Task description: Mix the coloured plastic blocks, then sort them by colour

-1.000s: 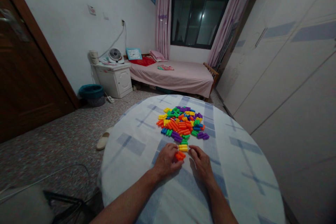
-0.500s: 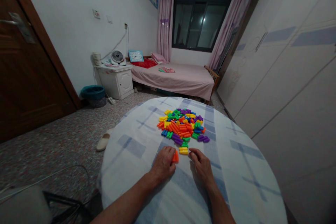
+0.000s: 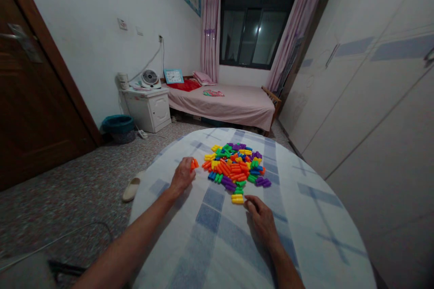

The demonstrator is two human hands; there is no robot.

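Okay so the big change from the last shot: the left hand (image 3: 183,176) has swung away from the front of the pile and now sits off to the pile's left side, fingers curled shut around a bright orange plastic block (image 3: 194,164) that pokes out past the fingertips. Can't tell if that's 1 block or a few stuck together, since the hand hides most of it. The orange is near the heap of multicoloured tube-shaped plastic blocks (image 3: 233,165) but not touching it. The right hand (image 3: 262,219) hasn't really gone anywhere, it's relaxed and half open, holding nothing, with its fingertips just beside a small stack of yellow plastic blocks (image 3: 237,198) at the near end of the heap. All of this sits on a round table covered in a white cloth with blue plaid (image 3: 305,216). Past the table there's a cream slipper (image 3: 131,189) on the speckled floor and a narrow bed with a pink cover (image 3: 230,106) under the window.
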